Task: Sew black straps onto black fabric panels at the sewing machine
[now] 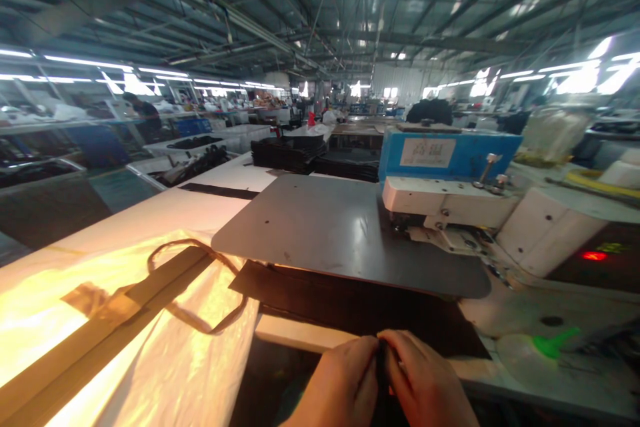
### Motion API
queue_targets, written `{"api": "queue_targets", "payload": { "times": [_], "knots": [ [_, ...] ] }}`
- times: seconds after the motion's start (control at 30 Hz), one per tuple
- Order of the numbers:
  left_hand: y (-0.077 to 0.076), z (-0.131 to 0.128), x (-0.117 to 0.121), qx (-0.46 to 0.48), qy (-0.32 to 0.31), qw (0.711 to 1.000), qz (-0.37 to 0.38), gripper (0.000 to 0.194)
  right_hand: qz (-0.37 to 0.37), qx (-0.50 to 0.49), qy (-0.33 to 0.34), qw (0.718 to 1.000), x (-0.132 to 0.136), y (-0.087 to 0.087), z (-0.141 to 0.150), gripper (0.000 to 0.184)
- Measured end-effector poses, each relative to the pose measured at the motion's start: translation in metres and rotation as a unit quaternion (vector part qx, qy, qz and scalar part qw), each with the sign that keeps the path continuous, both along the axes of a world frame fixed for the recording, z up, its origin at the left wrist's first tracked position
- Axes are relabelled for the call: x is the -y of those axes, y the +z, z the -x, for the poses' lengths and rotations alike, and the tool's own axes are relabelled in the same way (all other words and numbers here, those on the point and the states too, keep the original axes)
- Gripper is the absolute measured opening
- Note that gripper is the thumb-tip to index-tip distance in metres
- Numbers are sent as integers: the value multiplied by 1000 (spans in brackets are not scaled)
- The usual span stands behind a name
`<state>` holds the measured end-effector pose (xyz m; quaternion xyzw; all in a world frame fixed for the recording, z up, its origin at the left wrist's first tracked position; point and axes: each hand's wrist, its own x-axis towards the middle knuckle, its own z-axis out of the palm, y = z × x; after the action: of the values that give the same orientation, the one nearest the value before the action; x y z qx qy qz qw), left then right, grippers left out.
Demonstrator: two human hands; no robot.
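My left hand (343, 383) and my right hand (425, 383) are pressed together at the near edge of the bench, both pinching the edge of a black fabric piece (350, 303) between their fingertips. The fabric lies flat under the front of a grey metal work plate (330, 227). To the right of the plate stands a white sewing machine (450, 207) with a blue box (447, 153) behind it.
A translucent plastic sheet (165, 360) with a tan strap (195, 307) and a flat bar (100, 333) covers the bench on the left. Stacks of black fabric (290, 152) sit at the back. A green-tipped bottle (540, 347) lies right. Rows of workstations fill the hall.
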<state>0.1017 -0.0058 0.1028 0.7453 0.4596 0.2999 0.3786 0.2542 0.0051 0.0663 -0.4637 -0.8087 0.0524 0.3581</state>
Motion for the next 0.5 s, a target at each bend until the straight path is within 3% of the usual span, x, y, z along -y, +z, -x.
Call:
{"api": "queue_targets", "payload": {
  "times": [0.3,0.5],
  "knots": [
    [-9,9,-5,-64,-77,995,-8,23,153,-81,-41,984,1,-5,12,17],
    [-7,17,10,60,7,998,11,24,233,-238,30,942,18,-22,7,25]
  ]
}}
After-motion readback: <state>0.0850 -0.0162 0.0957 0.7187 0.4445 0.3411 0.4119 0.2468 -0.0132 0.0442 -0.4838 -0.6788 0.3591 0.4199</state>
